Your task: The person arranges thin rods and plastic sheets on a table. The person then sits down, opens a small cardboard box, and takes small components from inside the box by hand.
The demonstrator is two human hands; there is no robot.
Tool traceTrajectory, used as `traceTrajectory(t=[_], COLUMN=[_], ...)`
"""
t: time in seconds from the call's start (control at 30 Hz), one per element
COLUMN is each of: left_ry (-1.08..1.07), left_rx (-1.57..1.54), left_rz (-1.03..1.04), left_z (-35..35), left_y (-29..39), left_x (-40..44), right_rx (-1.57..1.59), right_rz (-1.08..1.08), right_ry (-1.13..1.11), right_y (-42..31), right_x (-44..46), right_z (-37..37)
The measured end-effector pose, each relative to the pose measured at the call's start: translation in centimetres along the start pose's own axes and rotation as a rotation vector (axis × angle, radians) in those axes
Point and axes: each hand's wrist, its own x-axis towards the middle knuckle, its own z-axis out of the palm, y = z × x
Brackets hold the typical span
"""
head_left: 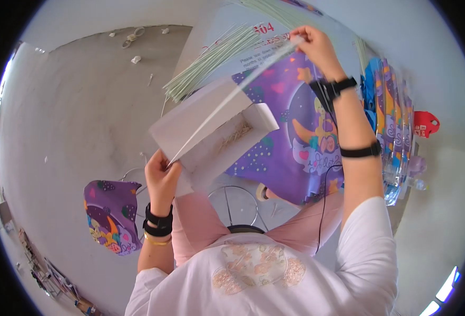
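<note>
A long pale strip (227,100) is stretched diagonally between my two hands. My left hand (162,174) pinches its lower end beside the near left corner of an open white box (185,124). High at the right, my right hand (311,45) pinches the strip's other end, above the printed sheet. Small thin pale pieces (236,135) lie inside the box. Under and beside the box spreads a purple fabric (274,89) with a moon and cartoon print. A bundle of pale green thin sticks (214,60) lies behind the box.
Stacked purple printed items in clear wrapping (393,116) stand at the right, near a red object (426,124). Another purple printed piece (111,216) hangs at the left. A roll (263,193) and a round metal frame (234,205) are near my legs.
</note>
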Motion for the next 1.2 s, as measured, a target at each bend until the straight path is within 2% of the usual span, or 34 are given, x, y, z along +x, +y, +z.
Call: traceTrajectory(t=[0.07,0.13,0.17,0.2,0.23,0.33,0.4,0.5,0.6,0.73,0.77,0.8,0.87,0.93,1.0,1.03,1.1,1.2], left_ry=[-0.016,-0.024,-0.025,-0.024,-0.015,0.005,0.004,0.004,0.005,0.019,0.021,0.018,0.012,0.001,-0.009,-0.036,-0.063,-0.067], left_rx=[0.051,0.064,0.095,0.094,0.117,0.183,0.249,0.284,0.304,0.349,0.364,0.361,0.377,0.364,0.355,0.397,0.440,0.500], left_rz=[0.052,0.092,0.118,0.129,0.166,0.246,0.303,0.348,0.354,0.440,0.458,0.459,0.515,0.539,0.564,0.598,0.634,0.669], left_z=[-0.5,-0.4,-0.5,-0.5,-0.4,0.0,0.3,0.7,1.2,1.4,1.3,1.2,1.2,1.3,1.3,1.2,1.2,1.3], left_y=[-0.2,1.1,1.2,1.0,0.8,2.0,2.6,4.0,5.3,6.5,6.7,6.8,7.2,7.6,8.1,8.3,8.7,9.6], left_x=[-0.6,-1.6,-2.1,-2.4,-2.9,-5.1,-6.4,-8.6,-10.7,-12.5,-12.8,-13.1,-13.2,-13.2,-13.0,-12.9,-12.7,-12.5], right_rx=[0.034,0.043,-0.115,-0.065,-0.126,-0.269,-0.338,-0.598,-0.515,-0.502,-0.533,-0.536,-0.614,-0.565,-0.562,-0.564,-0.893,-0.888], right_rz=[0.140,0.014,-0.059,0.060,0.005,-0.217,-0.206,-0.068,-0.091,-0.244,-0.111,-0.109,-0.188,-0.258,-0.551,-0.549,-0.464,-0.381], right_ry=[-0.157,-0.190,-0.212,-0.269,-0.305,-0.393,-0.419,-0.380,-0.320,-0.332,-0.376,-0.374,-0.264,-0.319,-0.348,-0.346,-0.260,-0.208], right_y=[-6.3,-10.1,-11.8,-13.6,-14.5,-12.0,-10.5,-7.3,-7.2,-6.8,-7.2,-7.8,-8.8,-10.3,-10.2,-10.2,-10.0,-9.9], right_x=[-5.9,-12.0,-15.0,-17.6,-19.8,-23.9,-25.3,-25.6,-26.5,-27.4,-27.5,-27.8,-28.3,-28.6,-28.6,-29.1,-29.8,-29.9], right_z=[-0.2,1.2,1.8,2.8,3.9,8.1,10.1,13.0,12.8,12.1,11.5,11.1,10.3,9.4,9.5,9.6,9.7,9.3])
